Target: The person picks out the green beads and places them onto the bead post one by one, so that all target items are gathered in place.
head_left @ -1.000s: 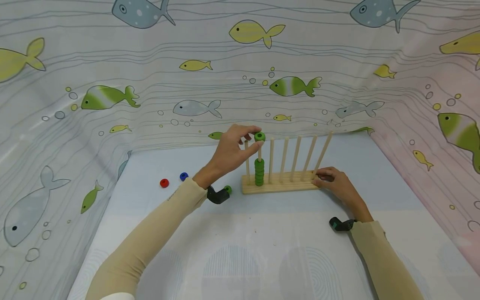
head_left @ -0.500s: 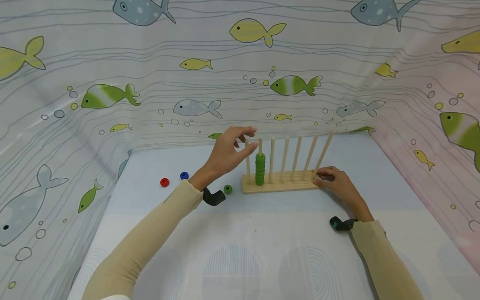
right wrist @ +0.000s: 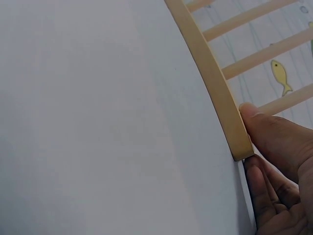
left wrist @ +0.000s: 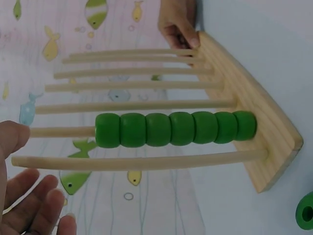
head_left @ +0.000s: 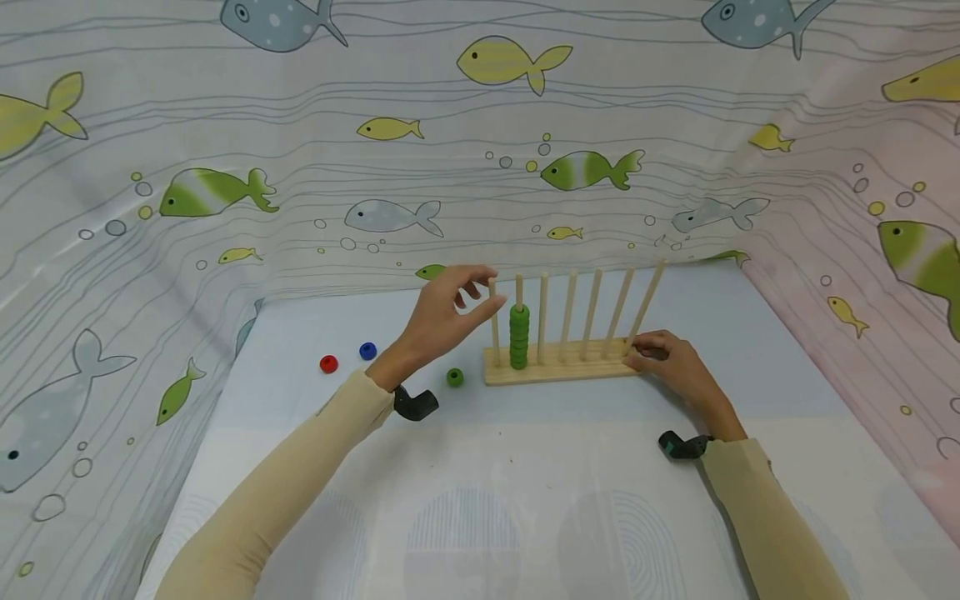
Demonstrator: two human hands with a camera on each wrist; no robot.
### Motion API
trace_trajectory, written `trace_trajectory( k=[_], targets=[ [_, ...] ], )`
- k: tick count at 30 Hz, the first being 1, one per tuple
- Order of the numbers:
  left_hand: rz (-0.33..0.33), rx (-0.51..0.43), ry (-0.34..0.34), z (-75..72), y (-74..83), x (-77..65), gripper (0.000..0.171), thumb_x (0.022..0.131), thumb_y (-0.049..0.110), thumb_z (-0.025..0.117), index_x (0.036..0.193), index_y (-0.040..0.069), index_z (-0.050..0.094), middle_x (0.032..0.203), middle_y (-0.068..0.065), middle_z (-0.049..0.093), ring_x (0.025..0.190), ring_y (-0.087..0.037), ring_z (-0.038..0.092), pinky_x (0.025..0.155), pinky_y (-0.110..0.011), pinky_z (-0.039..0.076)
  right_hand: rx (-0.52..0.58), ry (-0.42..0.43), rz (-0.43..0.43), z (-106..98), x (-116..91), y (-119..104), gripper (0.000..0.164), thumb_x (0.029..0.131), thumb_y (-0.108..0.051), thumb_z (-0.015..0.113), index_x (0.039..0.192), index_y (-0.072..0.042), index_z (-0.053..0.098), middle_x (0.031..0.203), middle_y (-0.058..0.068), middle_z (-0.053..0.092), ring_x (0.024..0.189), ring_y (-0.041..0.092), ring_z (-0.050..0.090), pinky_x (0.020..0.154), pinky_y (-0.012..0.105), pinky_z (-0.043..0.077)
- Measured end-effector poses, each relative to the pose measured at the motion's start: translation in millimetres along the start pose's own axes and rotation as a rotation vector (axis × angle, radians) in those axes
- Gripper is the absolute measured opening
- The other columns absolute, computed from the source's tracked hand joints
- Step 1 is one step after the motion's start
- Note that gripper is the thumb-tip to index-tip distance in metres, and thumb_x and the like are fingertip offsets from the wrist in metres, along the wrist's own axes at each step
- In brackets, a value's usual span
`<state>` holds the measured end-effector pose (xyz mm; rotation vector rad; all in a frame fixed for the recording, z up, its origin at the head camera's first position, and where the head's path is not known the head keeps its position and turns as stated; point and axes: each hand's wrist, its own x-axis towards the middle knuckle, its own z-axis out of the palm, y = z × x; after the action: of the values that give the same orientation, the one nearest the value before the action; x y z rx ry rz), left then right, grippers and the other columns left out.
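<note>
A wooden peg rack (head_left: 573, 373) with several upright pegs stands on the table. Green beads (head_left: 519, 337) are stacked on its second peg from the left, and the other pegs are bare. My left hand (head_left: 442, 315) is beside the top of the leftmost peg (left wrist: 142, 162), thumb and fingers apart, holding nothing. At the rack's right end, my right hand (head_left: 675, 367) grips the base, thumb on top and fingers at its end in the right wrist view. One loose green bead (head_left: 454, 377) lies left of the rack.
Further left on the table lie a blue bead (head_left: 367, 351) and a red bead (head_left: 328, 363). Behind and at the sides rises a fish-print curtain (head_left: 480, 175). Both wrists wear small black cameras (head_left: 417, 405).
The left hand lowered a green bead onto the stack on the second peg and let go. It then drew back to the left and slightly down. The right hand stayed put.
</note>
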<state>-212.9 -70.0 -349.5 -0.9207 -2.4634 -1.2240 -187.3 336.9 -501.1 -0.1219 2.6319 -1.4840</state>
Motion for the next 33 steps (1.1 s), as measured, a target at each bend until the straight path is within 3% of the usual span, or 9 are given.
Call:
trace_trajectory(
  k=[12,18,25,33],
  targets=[
    [-0.052,-0.023,-0.02,1.5,-8.2,-15.2,0.039,0.098,0.033,0.073,0.13,0.012,0.065,0.12,0.0,0.066,0.099,-0.02,0.06,0.079,-0.043,0.053,0.003,-0.004,-0.004,1,-1,-2,0.054,0.095,-0.038,0.076,0.134,-0.004,0.063,0.139,0.013,0.054,0.129,0.033,0.054,0.091,0.014,0.044],
    [-0.064,-0.02,-0.014,2.1,-17.3,-28.1,0.04,0.097,0.031,0.074,0.13,0.01,0.065,0.12,-0.001,0.067,0.099,-0.019,0.06,0.078,-0.04,0.052,-0.009,-0.012,-0.003,-1,0,1,0.059,0.095,-0.042,0.075,0.138,-0.004,0.061,0.14,0.014,0.054,0.13,0.034,0.054,0.1,0.028,0.045],
    [-0.084,0.0,-0.023,4.5,-28.7,-42.6,0.038,0.097,0.032,0.073,0.13,0.013,0.066,0.119,-0.001,0.068,0.097,-0.016,0.06,0.077,-0.039,0.053,-0.002,-0.013,-0.007,0,1,2,0.061,0.095,-0.04,0.076,0.141,-0.003,0.059,0.14,0.015,0.053,0.129,0.034,0.054,0.09,0.013,0.043],
    [-0.125,0.02,-0.048,7.5,-37.2,-57.8,0.04,0.098,0.034,0.073,0.129,0.011,0.067,0.117,0.001,0.068,0.097,-0.014,0.059,0.077,-0.036,0.053,-0.009,-0.015,0.001,-1,0,2,0.062,0.094,-0.042,0.076,0.141,-0.005,0.059,0.141,0.014,0.053,0.13,0.034,0.054,0.094,0.019,0.044]
  ],
)
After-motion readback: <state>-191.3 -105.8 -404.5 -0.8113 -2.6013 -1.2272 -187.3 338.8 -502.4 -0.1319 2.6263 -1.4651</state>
